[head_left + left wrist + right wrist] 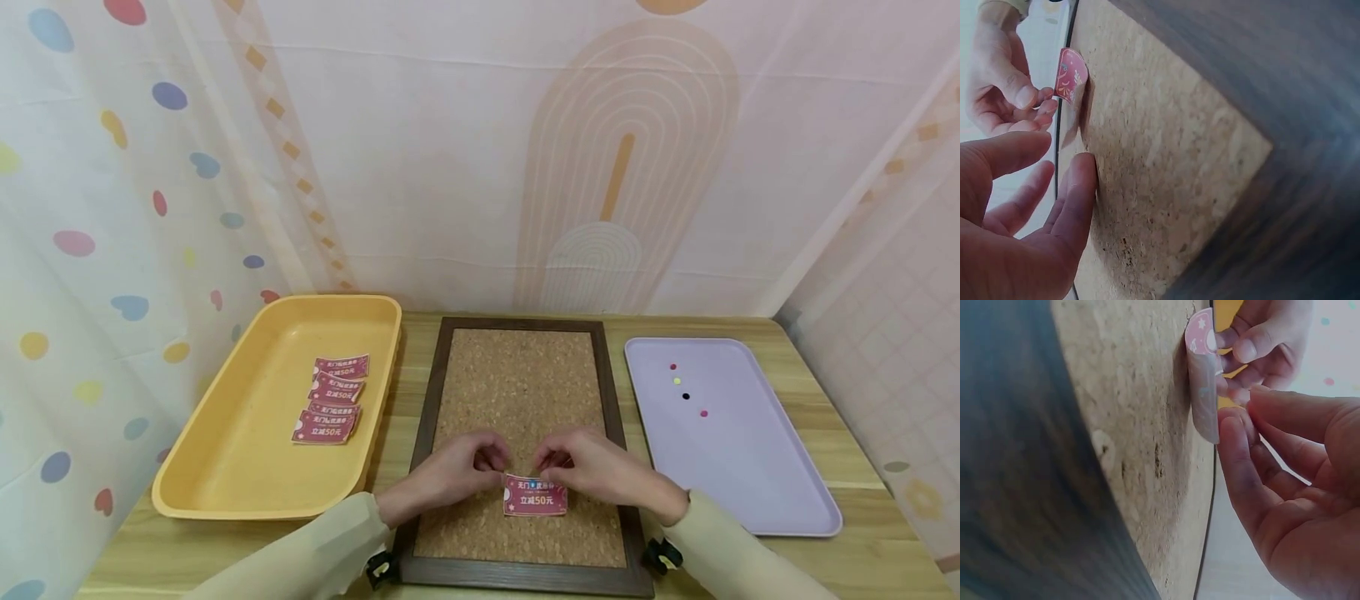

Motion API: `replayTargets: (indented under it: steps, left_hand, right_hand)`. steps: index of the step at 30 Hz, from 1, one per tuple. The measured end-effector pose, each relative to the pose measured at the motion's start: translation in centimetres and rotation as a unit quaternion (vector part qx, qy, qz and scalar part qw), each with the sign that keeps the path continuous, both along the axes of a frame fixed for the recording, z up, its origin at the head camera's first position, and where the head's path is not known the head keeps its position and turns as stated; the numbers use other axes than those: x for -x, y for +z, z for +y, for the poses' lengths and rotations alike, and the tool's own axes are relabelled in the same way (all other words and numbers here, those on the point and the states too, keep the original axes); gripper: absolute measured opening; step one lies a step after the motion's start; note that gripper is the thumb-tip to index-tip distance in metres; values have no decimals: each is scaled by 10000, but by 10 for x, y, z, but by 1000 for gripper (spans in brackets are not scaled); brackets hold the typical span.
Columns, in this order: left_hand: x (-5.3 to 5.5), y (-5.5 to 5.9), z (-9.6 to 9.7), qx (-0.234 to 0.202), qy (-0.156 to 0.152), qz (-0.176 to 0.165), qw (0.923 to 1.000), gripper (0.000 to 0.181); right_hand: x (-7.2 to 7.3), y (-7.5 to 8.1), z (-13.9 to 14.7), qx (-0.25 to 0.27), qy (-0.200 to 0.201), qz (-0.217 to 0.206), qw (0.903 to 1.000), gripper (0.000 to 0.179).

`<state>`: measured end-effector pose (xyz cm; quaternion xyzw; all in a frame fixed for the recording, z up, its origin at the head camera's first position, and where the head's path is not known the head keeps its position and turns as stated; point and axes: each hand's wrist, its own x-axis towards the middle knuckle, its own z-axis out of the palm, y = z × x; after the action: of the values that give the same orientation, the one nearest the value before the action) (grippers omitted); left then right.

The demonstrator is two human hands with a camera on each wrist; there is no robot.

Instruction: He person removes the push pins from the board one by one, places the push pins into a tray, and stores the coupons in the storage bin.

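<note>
A pink-red paper coupon point(536, 505) lies on the cork board point(525, 392), with a small blue pushpin point(532, 483) near its upper edge. In the right wrist view the coupon point(1202, 381) bows up from the cork. At its upper left corner is my left hand point(461, 467), thumb and fingers apart and a fingertip at the cork in the left wrist view. My right hand point(600, 471) is by the upper right corner, its loosely bent fingertips right at the paper's edge with no paper between them.
Left of the dark-framed board stands a yellow tray point(225, 450) holding several overlapping coupons point(326, 425). To the right a lilac tray point(735, 467) carries several small coloured pushpins point(686, 397) in a row. A patterned curtain point(450, 167) hangs behind the wooden table point(862, 467).
</note>
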<state>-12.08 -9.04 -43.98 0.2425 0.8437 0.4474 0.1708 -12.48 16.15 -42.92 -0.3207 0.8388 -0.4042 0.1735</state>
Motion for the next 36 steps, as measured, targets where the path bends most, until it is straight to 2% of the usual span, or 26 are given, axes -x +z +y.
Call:
replayTargets:
  steps: [5, 12, 18, 25, 36]
  left_hand:
    - [1, -1, 3, 161, -145, 147, 9997, 9]
    - [3, -2, 7, 440, -134, 135, 9989, 8]
    - [5, -3, 8, 635, -209, 298, 9973, 11]
    - [8, -3, 9, 691, -290, 375, 9965, 15]
    - [8, -5, 11, 687, -258, 417, 9964, 17]
  right_hand:
    - [0, 0, -5, -369, 0, 110, 9993, 8]
    - [2, -4, -10, -850, 39, 326, 9958, 5]
    - [5, -6, -13, -960, 131, 320, 9948, 9]
    - [9, -6, -16, -1026, 253, 122, 9943, 14]
    - [8, -5, -20, -1175, 352, 339, 9919, 18]
